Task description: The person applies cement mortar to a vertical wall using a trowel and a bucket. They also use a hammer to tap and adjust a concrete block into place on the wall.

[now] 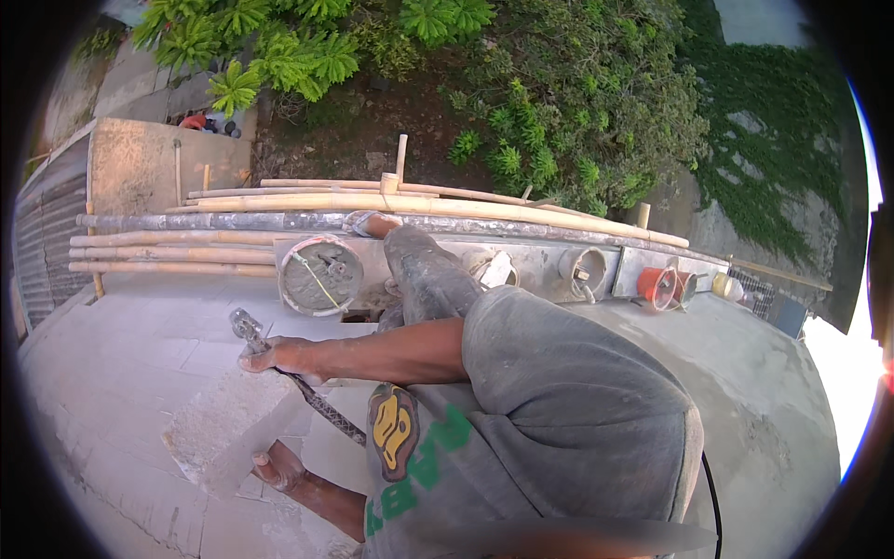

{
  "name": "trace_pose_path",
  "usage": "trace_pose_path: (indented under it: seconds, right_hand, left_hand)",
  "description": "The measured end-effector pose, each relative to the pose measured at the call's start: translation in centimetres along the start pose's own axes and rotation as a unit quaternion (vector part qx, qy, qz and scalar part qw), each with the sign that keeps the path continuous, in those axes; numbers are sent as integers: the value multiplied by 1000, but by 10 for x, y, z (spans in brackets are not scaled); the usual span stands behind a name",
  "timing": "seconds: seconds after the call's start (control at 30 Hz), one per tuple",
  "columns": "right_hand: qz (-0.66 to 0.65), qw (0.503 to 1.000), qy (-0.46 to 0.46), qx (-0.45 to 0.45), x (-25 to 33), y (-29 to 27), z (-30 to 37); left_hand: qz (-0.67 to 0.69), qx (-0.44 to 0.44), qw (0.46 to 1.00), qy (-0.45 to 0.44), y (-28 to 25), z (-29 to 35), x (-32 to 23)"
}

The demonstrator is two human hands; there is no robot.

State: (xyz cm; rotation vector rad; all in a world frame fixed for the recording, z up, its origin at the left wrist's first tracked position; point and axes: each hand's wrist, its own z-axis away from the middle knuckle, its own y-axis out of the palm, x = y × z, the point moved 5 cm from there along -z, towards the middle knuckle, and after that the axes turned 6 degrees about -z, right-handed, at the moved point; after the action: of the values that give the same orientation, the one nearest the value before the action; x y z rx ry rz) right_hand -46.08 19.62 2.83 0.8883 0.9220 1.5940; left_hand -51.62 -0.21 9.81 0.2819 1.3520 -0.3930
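Observation:
My right hand [270, 356] is closed around a dusty tool [244, 323] with a grey metal head. Its long dark handle [331, 413] slants down from my fist toward my shirt. Beneath this hand is a rough, pale tile or slab [219, 429], raised over the light tiled floor. My left hand [281, 468] grips the slab's near right edge, with its thumb on the edge and the other fingers mostly hidden. Dust covers both hands.
A bucket of grey wet mix [321, 276] stands beyond my hands, near my bent leg [424, 265]. Bamboo poles [447, 202] line the far edge, with plants lower down behind them. More buckets, one of them red [656, 285], stand along the right ledge. A black cord [715, 503] lies at right.

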Motion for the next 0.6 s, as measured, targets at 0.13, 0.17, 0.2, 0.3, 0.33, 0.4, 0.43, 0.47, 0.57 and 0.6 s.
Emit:
trace_pose_path:
  seconds: [0.13,0.17,0.2,0.3,0.33,0.4,0.43,0.47,0.57,0.6]
  right_hand:
    - [13,997,-71,-22,50,-21,26]
    - [1,995,-97,-18,65,-27,31]
    - [33,991,-123,-28,80,-33,41]
    - [116,973,-190,-65,120,-46,69]
    - [145,966,-196,-82,126,-51,76]
    - [214,947,-221,-96,128,-57,79]
    - [256,931,-243,-93,130,-62,78]
    - [298,913,-263,-91,131,-66,77]
    - [332,900,-267,-89,127,-71,74]
    - [356,892,-257,-108,127,-72,74]
  left_hand:
    - [247,209,946,25,57,-24,-46]
    - [237,150,960,-7,50,-34,-54]
    - [225,81,970,-38,51,-39,-60]
    - [193,-10,976,-98,82,-57,-85]
    - [182,-37,974,-131,90,-54,-83]
    - [157,-92,964,-195,103,-50,-77]
    - [109,-44,972,-205,100,-54,-70]
    - [61,4,975,-214,86,-60,-57]
    - [-91,96,966,-221,58,-58,-14]
    - [-144,118,958,-219,62,-58,-8]
